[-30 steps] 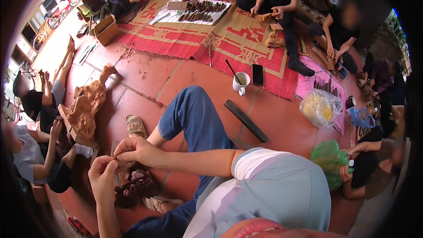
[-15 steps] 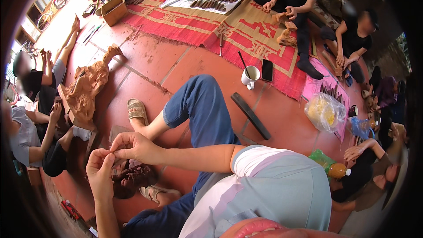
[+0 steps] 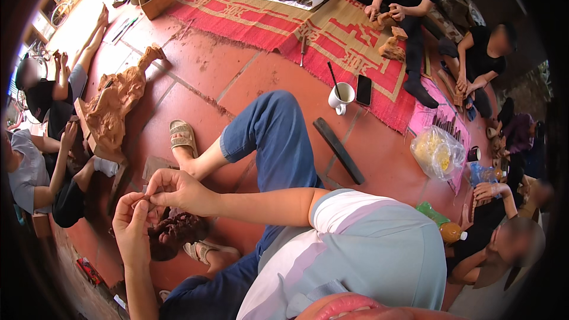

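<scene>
Hands (image 3: 131,220) (image 3: 182,193) are pinching a tiny, indistinct piece (image 3: 147,198) between them. A dark, knobbly object (image 3: 176,232) is lying below the hands.

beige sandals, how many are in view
2. One sandal is on the foot above the right hand in the picture; the other sandal is lower down, just right of the dark brown lump. More may be hidden.
</scene>
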